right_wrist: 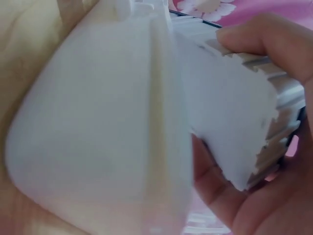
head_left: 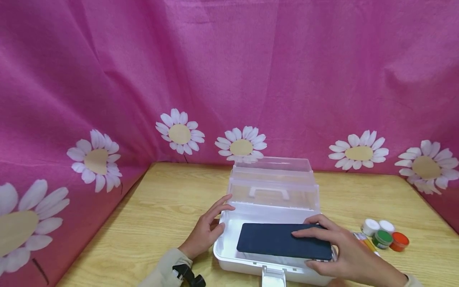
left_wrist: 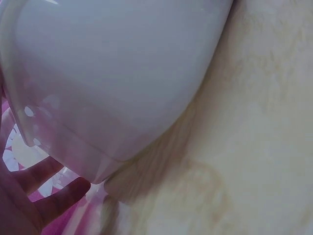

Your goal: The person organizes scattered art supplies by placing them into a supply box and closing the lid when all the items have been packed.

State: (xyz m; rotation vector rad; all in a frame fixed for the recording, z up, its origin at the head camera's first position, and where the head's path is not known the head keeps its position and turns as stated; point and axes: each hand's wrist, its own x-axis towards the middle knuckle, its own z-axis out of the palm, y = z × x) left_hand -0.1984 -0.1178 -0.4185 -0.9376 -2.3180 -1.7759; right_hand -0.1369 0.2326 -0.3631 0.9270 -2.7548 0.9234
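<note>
A white plastic storage box [head_left: 233, 217] stands on the table with its clear lid [head_left: 272, 191] folded back. My left hand [head_left: 206, 229] touches the box's left end, thumb near the rim and fingers extended toward the back corner; in the left wrist view the fingers [left_wrist: 58, 196] reach past the box's wall. With my right hand [head_left: 338, 249] I grip the right end of a flat dark navy case [head_left: 276, 239], thumb on the near side and fingers over the top. The case lies tilted over the box's opening. Its white underside [right_wrist: 230, 103] with ridged sides shows in the right wrist view.
To the right of the box stand several small paint jars: a green one [head_left: 383, 238], an orange-red one [head_left: 399, 241] and white ones [head_left: 371, 227]. Paintbrushes [head_left: 369, 243] lie beside them, partly behind my right hand. A pink flowered cloth [head_left: 229, 79] hangs behind the wooden table [head_left: 172, 191].
</note>
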